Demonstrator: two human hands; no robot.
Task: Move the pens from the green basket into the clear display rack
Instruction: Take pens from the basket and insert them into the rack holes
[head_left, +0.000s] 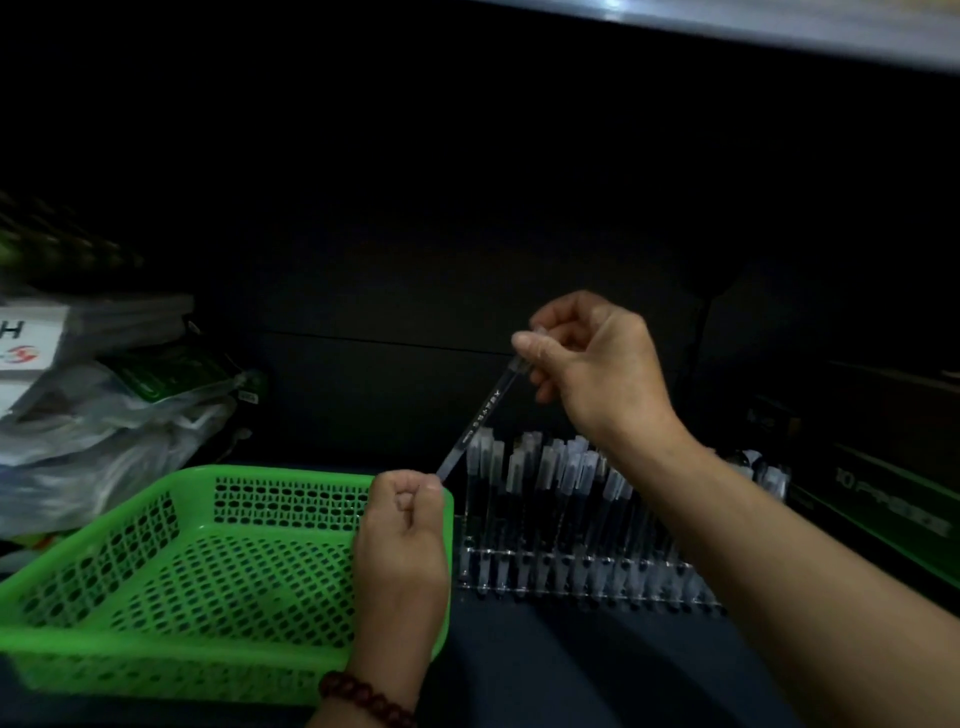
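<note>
Dim view from a head camera, looking down at two hands working over a dark table. One pen (480, 421), slim with a clear barrel and small white print along it, is held in the air on a slant, above the gap between the basket and the rack. The left hand (402, 525), curled into a loose fist, pinches the pen's lower end. The right hand (592, 364), raised higher, pinches the upper end between thumb and curled fingers (558, 317). The pen looks light, rigid and smooth, so it probably slides easily in a loose pinch. A grip near one end, as the right hand has, would leave the other end free to go down into a slot. The green basket (291, 501), one only, sits at lower left with a perforated floor and walls. No pens show in the part that can be seen, though the left hand covers its right corner. The clear display rack (571, 566), also one, stands just beside the basket on the right. It holds a close row of pens in the rack (545, 467), leaning slightly with caps up. There are clearly more than ten, but blur and overlap prevent an exact count. A beaded bracelet (363, 696) circles the left wrist. Stacked boxes (78, 332) and plastic bags (104, 441) lie at far left, and a dark carton (883, 499) with green edging is at far right.
</note>
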